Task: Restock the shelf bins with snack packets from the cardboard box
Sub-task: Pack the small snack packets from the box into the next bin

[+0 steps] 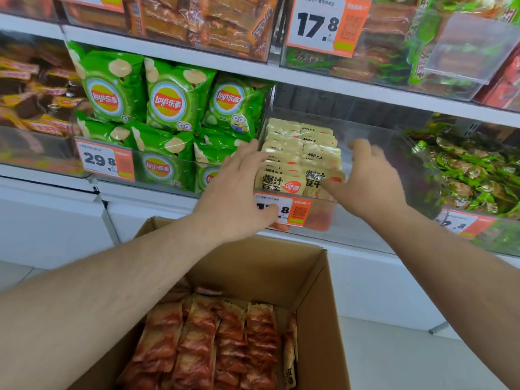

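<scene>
shelf and box count

two hands: left hand (239, 190), right hand (368, 178). one cardboard box (315, 291). four price tags (108, 161) visible. two rows of cream packets (298, 156). roughly eight green chip bags (168, 99).

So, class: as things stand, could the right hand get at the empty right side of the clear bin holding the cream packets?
Probably yes. The right hand is already over the bin, open and holding nothing, and nothing shows in that space beside the cream packets.

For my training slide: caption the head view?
Both hands, left hand and right hand, tidy cream packets in a clear bin above the cardboard box.
</scene>
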A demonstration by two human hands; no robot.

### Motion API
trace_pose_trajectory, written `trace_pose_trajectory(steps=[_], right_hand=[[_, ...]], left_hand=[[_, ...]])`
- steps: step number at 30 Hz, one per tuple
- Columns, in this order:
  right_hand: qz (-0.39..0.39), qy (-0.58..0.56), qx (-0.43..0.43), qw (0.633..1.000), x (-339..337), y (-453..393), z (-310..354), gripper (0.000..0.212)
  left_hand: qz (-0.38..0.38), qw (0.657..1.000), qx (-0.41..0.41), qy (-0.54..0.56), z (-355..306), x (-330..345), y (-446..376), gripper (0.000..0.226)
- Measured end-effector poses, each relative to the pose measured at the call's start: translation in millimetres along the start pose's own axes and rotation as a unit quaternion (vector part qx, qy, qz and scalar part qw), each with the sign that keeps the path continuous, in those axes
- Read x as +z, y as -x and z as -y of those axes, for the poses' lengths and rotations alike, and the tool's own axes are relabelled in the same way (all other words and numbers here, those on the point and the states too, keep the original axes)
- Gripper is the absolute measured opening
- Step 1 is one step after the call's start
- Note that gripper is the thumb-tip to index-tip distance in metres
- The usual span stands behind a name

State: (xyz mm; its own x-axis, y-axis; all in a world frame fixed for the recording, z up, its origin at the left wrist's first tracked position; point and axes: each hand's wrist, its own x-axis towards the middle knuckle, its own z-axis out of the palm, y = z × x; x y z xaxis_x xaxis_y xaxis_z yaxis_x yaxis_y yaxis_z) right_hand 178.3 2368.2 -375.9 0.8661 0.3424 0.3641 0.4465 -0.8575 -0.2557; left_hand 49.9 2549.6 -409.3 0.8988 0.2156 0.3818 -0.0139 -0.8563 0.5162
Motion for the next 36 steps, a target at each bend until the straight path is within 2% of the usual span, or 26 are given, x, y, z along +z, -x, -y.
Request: trace_pose_trajectory(steps=[2,3,4,6,8,10,12,14,16,19,22,25,27,29,32,36], right_hand=[[-0.145,-0.051,-0.13,0.98,10,29,13,0.039],[-0.169,-0.085,-0.19,0.963,19,45,23,0.03],[-0.154,-0.115,-0.239,0.952,32,60,33,0.024],[-0.042,-0.144,-0.274,0.95,64,82,51,0.014],[0.127,-0.094,-0.236,0.959,104,92,66,0.008],[0.27,-0.034,-0.173,0.947,152,93,71,0.008],[0.362,-0.041,-0.083,0.928,202,94,72,0.007],[0.404,-0.07,0.006,0.912,247,99,70,0.027],[0.413,-0.093,0.078,0.903,285,108,67,0.041],[0.412,-0.112,0.146,0.893,330,121,63,0.045],[0.382,-0.12,0.184,0.898,363,128,60,0.04],[0.358,-0.129,0.195,0.904,385,130,57,0.027],[0.355,-0.127,0.179,0.909,391,129,56,0.008],[0.315,-0.141,0.156,0.926,389,130,56,0.017],[0.271,-0.198,0.103,0.936,372,136,59,0.018],[0.3,-0.166,0.01,0.939,362,139,51,0.007]], left_hand=[[0.031,0.999,0.01,-0.017,12,-9,25,0.079],[0.067,0.997,-0.007,-0.027,19,-14,38,0.075],[0.111,0.992,-0.034,-0.039,28,-17,48,0.071],[0.187,0.977,-0.091,-0.045,50,-22,64,0.064],[0.238,0.962,-0.132,-0.03,73,-24,74,0.06],[0.268,0.948,-0.172,-0.017,93,-25,82,0.056],[0.288,0.934,-0.211,0.002,110,-23,86,0.054],[0.303,0.921,-0.242,0.022,122,-20,88,0.052],[0.313,0.912,-0.263,0.037,131,-14,90,0.05],[0.326,0.897,-0.295,0.051,143,-3,95,0.046],[0.323,0.878,-0.342,0.084,153,7,98,0.042],[0.319,0.854,-0.394,0.12,159,15,99,0.038],[0.32,0.832,-0.428,0.151,161,20,99,0.024],[0.312,0.795,-0.483,0.196,162,24,101,0.01],[0.3,0.734,-0.553,0.255,166,25,107,0.021],[0.298,0.713,-0.577,0.265,168,28,112,0.015]])
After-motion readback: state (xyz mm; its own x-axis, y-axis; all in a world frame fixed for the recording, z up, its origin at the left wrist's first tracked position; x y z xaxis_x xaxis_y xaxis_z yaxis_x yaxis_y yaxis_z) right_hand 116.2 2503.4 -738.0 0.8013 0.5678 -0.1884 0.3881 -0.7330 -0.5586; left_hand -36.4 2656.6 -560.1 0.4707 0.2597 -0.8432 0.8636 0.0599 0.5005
